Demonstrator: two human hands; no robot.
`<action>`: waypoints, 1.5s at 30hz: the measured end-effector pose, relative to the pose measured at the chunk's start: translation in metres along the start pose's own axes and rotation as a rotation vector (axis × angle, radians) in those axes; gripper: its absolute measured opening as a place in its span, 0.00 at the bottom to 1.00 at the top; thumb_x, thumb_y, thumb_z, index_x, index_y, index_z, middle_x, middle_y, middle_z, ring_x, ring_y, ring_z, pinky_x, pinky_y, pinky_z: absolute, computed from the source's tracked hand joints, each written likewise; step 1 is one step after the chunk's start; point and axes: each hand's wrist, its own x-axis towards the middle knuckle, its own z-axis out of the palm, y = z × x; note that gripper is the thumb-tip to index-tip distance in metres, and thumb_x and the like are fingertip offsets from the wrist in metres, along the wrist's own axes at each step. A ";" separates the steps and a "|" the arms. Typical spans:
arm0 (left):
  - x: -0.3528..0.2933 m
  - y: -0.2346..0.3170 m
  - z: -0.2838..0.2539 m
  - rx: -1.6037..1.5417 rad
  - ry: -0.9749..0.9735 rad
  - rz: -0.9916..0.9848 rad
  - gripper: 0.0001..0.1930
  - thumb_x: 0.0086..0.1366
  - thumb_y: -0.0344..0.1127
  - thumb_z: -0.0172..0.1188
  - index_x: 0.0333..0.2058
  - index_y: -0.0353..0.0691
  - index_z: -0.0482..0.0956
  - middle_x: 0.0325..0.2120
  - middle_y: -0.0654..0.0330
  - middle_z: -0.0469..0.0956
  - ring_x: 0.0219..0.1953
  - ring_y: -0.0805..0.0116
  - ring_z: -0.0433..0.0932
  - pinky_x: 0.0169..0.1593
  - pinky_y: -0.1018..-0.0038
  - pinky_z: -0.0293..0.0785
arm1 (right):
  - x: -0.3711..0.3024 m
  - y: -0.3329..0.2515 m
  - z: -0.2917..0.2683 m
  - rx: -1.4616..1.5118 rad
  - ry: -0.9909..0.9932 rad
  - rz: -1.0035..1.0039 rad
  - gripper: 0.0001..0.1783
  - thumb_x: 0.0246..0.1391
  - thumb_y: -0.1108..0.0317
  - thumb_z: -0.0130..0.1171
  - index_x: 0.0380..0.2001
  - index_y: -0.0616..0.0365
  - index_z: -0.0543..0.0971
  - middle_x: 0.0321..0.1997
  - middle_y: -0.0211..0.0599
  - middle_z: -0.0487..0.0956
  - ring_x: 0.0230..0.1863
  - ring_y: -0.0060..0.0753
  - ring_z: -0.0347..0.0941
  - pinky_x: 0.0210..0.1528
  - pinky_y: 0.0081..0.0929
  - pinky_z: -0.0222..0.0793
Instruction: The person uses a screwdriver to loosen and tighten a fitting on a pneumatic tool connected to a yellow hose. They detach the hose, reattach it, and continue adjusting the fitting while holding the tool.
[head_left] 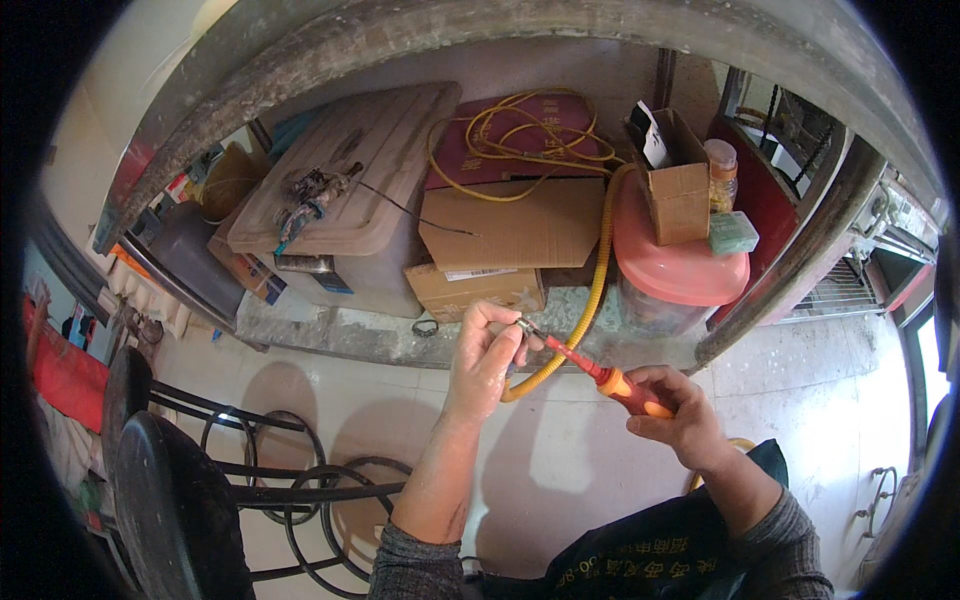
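Observation:
My left hand (482, 362) is closed in a pinch on a small metal fitting (523, 323), whose exact kind is too small to make out. In my right hand (680, 412) is a screwdriver (625, 388) with a red and orange handle and a red-sleeved shaft. Its tip points left and meets the metal piece at my left fingertips. A yellow corrugated hose (602, 270) runs down from the shelf and curves behind my left hand. Whether the hose joins the fitting is hidden by my fingers.
A low shelf holds a lidded plastic bin (350, 190), a flattened cardboard box (515, 220), a pink-lidded tub (680, 265) and a small open carton (680, 195). A small dark ring (425, 327) lies at its edge. Black stools (180, 510) stand at left.

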 end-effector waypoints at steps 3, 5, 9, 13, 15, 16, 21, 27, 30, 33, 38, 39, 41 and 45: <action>-0.001 0.000 0.001 0.040 -0.008 -0.013 0.06 0.64 0.29 0.50 0.38 0.41 0.64 0.31 0.55 0.75 0.25 0.77 0.67 0.31 0.81 0.66 | 0.001 -0.010 -0.009 0.501 -0.185 0.435 0.19 0.56 0.66 0.55 0.49 0.64 0.71 0.36 0.36 0.77 0.30 0.22 0.71 0.24 0.14 0.64; -0.001 -0.001 0.002 0.039 -0.022 -0.008 0.06 0.64 0.28 0.48 0.39 0.41 0.64 0.30 0.55 0.75 0.26 0.78 0.66 0.31 0.81 0.66 | 0.001 -0.014 -0.012 0.533 -0.288 0.594 0.23 0.60 0.57 0.48 0.49 0.67 0.70 0.33 0.36 0.77 0.29 0.22 0.71 0.21 0.14 0.63; 0.000 -0.001 0.002 0.013 -0.023 0.024 0.07 0.64 0.25 0.46 0.40 0.40 0.63 0.28 0.55 0.75 0.26 0.79 0.65 0.32 0.81 0.65 | -0.005 -0.010 -0.002 -0.059 -0.023 0.135 0.19 0.55 0.67 0.56 0.49 0.64 0.72 0.35 0.35 0.77 0.31 0.24 0.71 0.32 0.17 0.67; 0.001 -0.002 0.002 -0.009 -0.045 0.046 0.08 0.64 0.25 0.46 0.41 0.40 0.64 0.29 0.56 0.74 0.26 0.79 0.66 0.32 0.81 0.66 | -0.001 -0.001 0.002 -0.460 0.113 -0.317 0.21 0.52 0.71 0.59 0.50 0.63 0.72 0.35 0.35 0.77 0.32 0.24 0.71 0.36 0.19 0.67; 0.000 -0.002 0.002 0.001 -0.055 0.043 0.08 0.64 0.25 0.46 0.41 0.40 0.64 0.30 0.56 0.74 0.27 0.79 0.66 0.32 0.80 0.66 | -0.001 0.000 0.001 -0.277 0.047 -0.159 0.20 0.53 0.68 0.56 0.49 0.63 0.72 0.35 0.36 0.77 0.31 0.25 0.72 0.33 0.18 0.67; 0.000 -0.002 0.002 -0.006 -0.057 0.040 0.08 0.64 0.25 0.46 0.41 0.40 0.64 0.30 0.56 0.74 0.27 0.78 0.67 0.32 0.80 0.66 | 0.000 -0.001 -0.002 -0.053 -0.042 0.039 0.20 0.54 0.67 0.52 0.49 0.64 0.72 0.36 0.37 0.77 0.31 0.26 0.72 0.32 0.18 0.67; -0.002 -0.001 0.004 0.035 -0.046 -0.006 0.05 0.64 0.28 0.49 0.38 0.42 0.64 0.32 0.54 0.75 0.26 0.78 0.67 0.31 0.81 0.65 | 0.000 -0.011 -0.018 0.402 -0.331 0.508 0.23 0.56 0.63 0.41 0.50 0.67 0.70 0.37 0.41 0.77 0.31 0.25 0.72 0.28 0.16 0.67; 0.001 0.000 0.002 0.006 -0.032 0.052 0.05 0.64 0.28 0.49 0.37 0.42 0.65 0.31 0.55 0.75 0.25 0.78 0.66 0.31 0.81 0.65 | -0.005 -0.004 0.002 -0.058 -0.006 -0.008 0.27 0.54 0.59 0.54 0.53 0.65 0.69 0.33 0.35 0.76 0.32 0.22 0.70 0.28 0.17 0.65; 0.000 0.000 0.002 0.017 -0.027 0.045 0.05 0.63 0.28 0.49 0.37 0.42 0.65 0.31 0.55 0.75 0.24 0.77 0.66 0.31 0.80 0.65 | -0.004 -0.006 -0.003 0.237 -0.037 0.220 0.26 0.55 0.60 0.54 0.52 0.67 0.69 0.34 0.34 0.75 0.33 0.21 0.70 0.27 0.16 0.64; -0.001 0.000 0.004 0.020 -0.027 0.026 0.05 0.63 0.28 0.49 0.37 0.42 0.65 0.31 0.55 0.75 0.25 0.77 0.66 0.31 0.80 0.65 | -0.002 -0.012 -0.014 0.520 -0.264 0.508 0.25 0.55 0.59 0.53 0.50 0.68 0.70 0.36 0.35 0.75 0.34 0.22 0.71 0.26 0.16 0.64; -0.001 0.004 0.003 -0.004 -0.013 0.041 0.05 0.63 0.27 0.49 0.37 0.42 0.65 0.31 0.54 0.74 0.24 0.77 0.66 0.30 0.80 0.65 | -0.006 -0.006 -0.004 -0.012 -0.071 0.052 0.20 0.52 0.70 0.60 0.47 0.66 0.72 0.39 0.35 0.75 0.36 0.23 0.70 0.35 0.16 0.64; -0.001 0.004 0.002 -0.008 -0.017 0.034 0.05 0.63 0.27 0.49 0.37 0.42 0.65 0.31 0.54 0.74 0.24 0.77 0.66 0.30 0.80 0.65 | -0.002 -0.003 0.000 -0.182 0.020 -0.101 0.22 0.49 0.73 0.63 0.48 0.64 0.72 0.40 0.33 0.74 0.35 0.22 0.69 0.38 0.16 0.63; -0.001 0.004 0.001 -0.018 -0.038 0.026 0.05 0.63 0.26 0.48 0.38 0.41 0.65 0.31 0.55 0.74 0.25 0.77 0.66 0.31 0.80 0.65 | -0.003 -0.002 0.000 -0.169 -0.006 -0.083 0.22 0.50 0.71 0.62 0.48 0.64 0.72 0.40 0.33 0.74 0.36 0.22 0.69 0.37 0.16 0.63; -0.001 0.002 0.002 0.001 -0.056 0.014 0.05 0.63 0.26 0.48 0.38 0.41 0.65 0.31 0.55 0.74 0.25 0.77 0.67 0.31 0.80 0.66 | -0.004 -0.009 -0.009 0.248 -0.180 0.317 0.20 0.54 0.67 0.60 0.49 0.63 0.72 0.40 0.32 0.73 0.35 0.21 0.69 0.37 0.16 0.63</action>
